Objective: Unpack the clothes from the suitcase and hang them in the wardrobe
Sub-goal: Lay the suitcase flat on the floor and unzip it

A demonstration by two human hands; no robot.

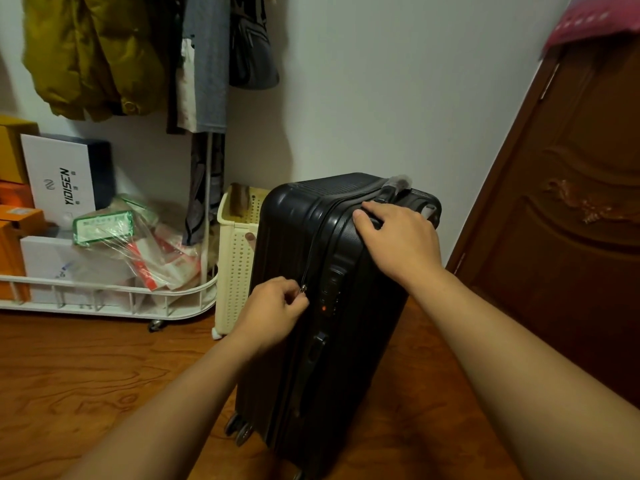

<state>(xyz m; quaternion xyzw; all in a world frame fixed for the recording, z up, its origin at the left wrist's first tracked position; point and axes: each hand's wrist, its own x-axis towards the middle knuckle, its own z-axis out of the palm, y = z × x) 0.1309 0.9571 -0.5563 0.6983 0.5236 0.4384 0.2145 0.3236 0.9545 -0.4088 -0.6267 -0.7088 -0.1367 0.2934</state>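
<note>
A black hard-shell suitcase (294,237) stands upright on its wheels on the wooden floor, in the middle of the head view. My left hand (273,310) pinches the zipper pull (303,289) on the suitcase's side seam. My right hand (398,237) lies palm down on the suitcase's top edge, near the carry handle. Above and to the left, clothes hang on a rack: an olive puffer jacket (93,53), a grey garment (211,64) and a dark bag (252,53). The suitcase's contents are hidden.
A cream perforated basket (235,268) stands just left of the suitcase. A white wheeled rack base (104,299) holds boxes and plastic-wrapped packages at the left. A dark brown wooden door (571,220) is at the right. Wooden floor (86,368) spreads in front.
</note>
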